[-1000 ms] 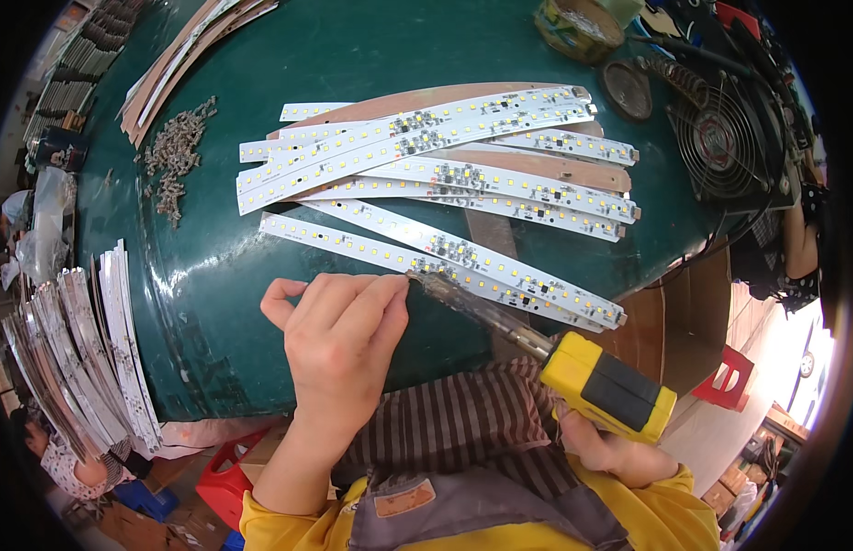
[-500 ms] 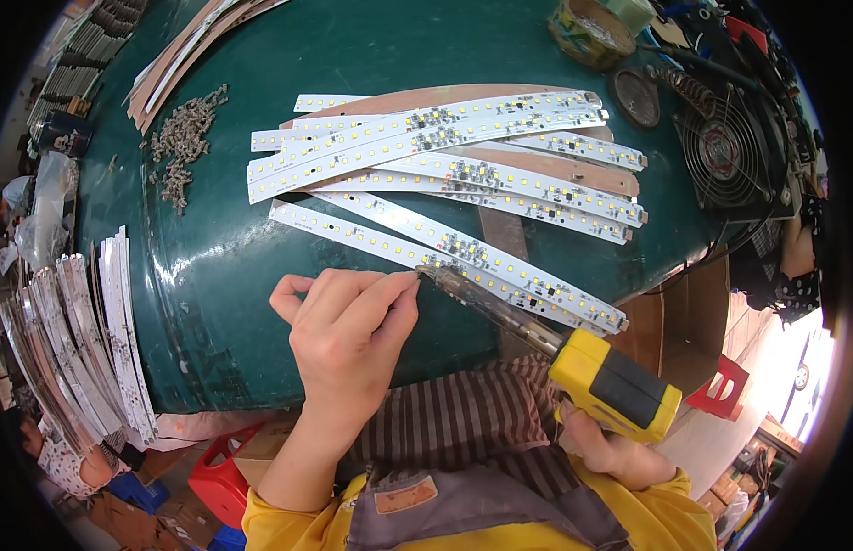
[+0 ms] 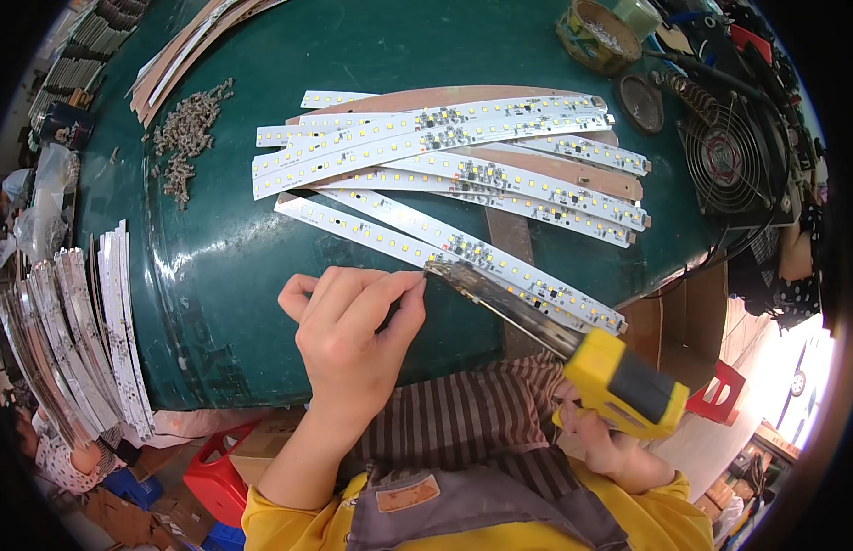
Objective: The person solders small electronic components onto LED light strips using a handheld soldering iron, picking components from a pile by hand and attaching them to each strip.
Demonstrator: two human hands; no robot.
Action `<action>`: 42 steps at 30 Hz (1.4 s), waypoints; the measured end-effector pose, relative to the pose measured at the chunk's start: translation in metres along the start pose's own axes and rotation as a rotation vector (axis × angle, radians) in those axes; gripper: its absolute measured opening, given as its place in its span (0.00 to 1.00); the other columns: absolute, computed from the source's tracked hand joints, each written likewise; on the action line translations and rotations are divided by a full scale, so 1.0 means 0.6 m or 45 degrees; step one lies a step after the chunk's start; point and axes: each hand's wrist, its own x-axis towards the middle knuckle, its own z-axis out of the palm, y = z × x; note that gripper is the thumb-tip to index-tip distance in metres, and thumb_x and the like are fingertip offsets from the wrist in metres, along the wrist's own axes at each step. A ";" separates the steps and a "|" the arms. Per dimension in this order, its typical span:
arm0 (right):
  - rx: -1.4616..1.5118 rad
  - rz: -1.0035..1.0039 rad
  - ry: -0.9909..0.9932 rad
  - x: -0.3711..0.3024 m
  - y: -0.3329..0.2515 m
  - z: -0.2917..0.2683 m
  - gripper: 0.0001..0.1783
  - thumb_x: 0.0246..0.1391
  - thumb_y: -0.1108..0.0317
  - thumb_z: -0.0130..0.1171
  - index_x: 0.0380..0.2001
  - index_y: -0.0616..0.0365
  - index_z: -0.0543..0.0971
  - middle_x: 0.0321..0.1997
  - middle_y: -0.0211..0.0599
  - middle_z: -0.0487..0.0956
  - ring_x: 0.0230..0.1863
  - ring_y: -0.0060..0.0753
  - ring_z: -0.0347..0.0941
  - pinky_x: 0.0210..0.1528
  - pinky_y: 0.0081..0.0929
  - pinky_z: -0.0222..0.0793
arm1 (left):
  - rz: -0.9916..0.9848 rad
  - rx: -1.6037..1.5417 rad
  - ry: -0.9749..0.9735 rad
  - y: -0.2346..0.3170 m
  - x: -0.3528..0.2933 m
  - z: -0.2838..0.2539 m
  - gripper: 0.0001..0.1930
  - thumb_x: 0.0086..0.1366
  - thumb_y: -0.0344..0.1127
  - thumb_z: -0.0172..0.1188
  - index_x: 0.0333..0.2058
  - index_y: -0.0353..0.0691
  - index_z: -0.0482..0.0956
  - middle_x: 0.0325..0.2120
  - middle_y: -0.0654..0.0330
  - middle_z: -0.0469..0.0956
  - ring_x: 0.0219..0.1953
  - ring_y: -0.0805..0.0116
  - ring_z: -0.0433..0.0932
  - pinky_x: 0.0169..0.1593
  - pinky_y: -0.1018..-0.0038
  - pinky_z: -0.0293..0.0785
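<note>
My right hand (image 3: 606, 445) grips a yellow and black soldering gun (image 3: 638, 381) with a long, darkened barrel. Its tip rests at the near edge of the closest white LED strip (image 3: 339, 227). Beside that tip, my left hand (image 3: 348, 335) has thumb and forefinger pinched together at the strip's edge; what lies between them is too small to make out. Beyond my hands, several more LED strips (image 3: 404, 151) are fanned across one another, each with yellow LEDs and small black parts.
A heap of small metallic pieces (image 3: 188, 129) lies on the green table (image 3: 215, 275), left of the strips. Stacked strips (image 3: 78, 340) stand at the left edge. To the right are a fan (image 3: 723, 156), a round dish (image 3: 639, 103) and a tin (image 3: 596, 39).
The soldering gun's body has swung slightly to the right, while its tip stays near my left fingertips. My left hand keeps its pinch at the strip's edge.
</note>
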 end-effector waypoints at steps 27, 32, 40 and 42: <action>0.224 0.176 0.297 0.006 -0.030 0.015 0.36 0.59 0.36 0.56 0.51 0.60 0.72 0.38 0.42 0.79 0.25 0.20 0.69 0.30 0.22 0.66 | 0.007 0.009 0.008 0.004 -0.004 0.001 0.12 0.47 0.27 0.74 0.31 0.48 0.85 0.24 0.73 0.77 0.28 0.74 0.73 0.43 0.68 0.55; 0.452 0.112 0.573 0.011 -0.009 0.015 0.21 0.59 0.69 0.61 0.53 0.59 0.69 0.42 0.39 0.76 0.29 0.20 0.70 0.37 0.17 0.67 | -0.006 0.009 0.019 0.004 -0.004 -0.001 0.12 0.47 0.27 0.74 0.31 0.49 0.85 0.24 0.73 0.76 0.27 0.73 0.72 0.43 0.68 0.54; -0.194 -0.408 0.674 0.055 0.035 -0.016 0.37 0.43 0.91 0.62 0.58 0.64 0.65 0.58 0.43 0.70 0.55 0.33 0.70 0.60 0.26 0.67 | -0.062 0.004 0.010 0.019 0.002 -0.022 0.10 0.48 0.29 0.74 0.31 0.47 0.87 0.23 0.72 0.78 0.26 0.75 0.73 0.41 0.71 0.56; -0.153 -0.367 0.804 0.053 0.061 -0.011 0.38 0.43 0.91 0.61 0.60 0.65 0.64 0.58 0.45 0.71 0.60 0.34 0.68 0.64 0.28 0.66 | -0.079 0.005 0.004 0.016 0.005 -0.036 0.09 0.48 0.30 0.74 0.30 0.47 0.87 0.24 0.71 0.79 0.27 0.74 0.74 0.41 0.70 0.57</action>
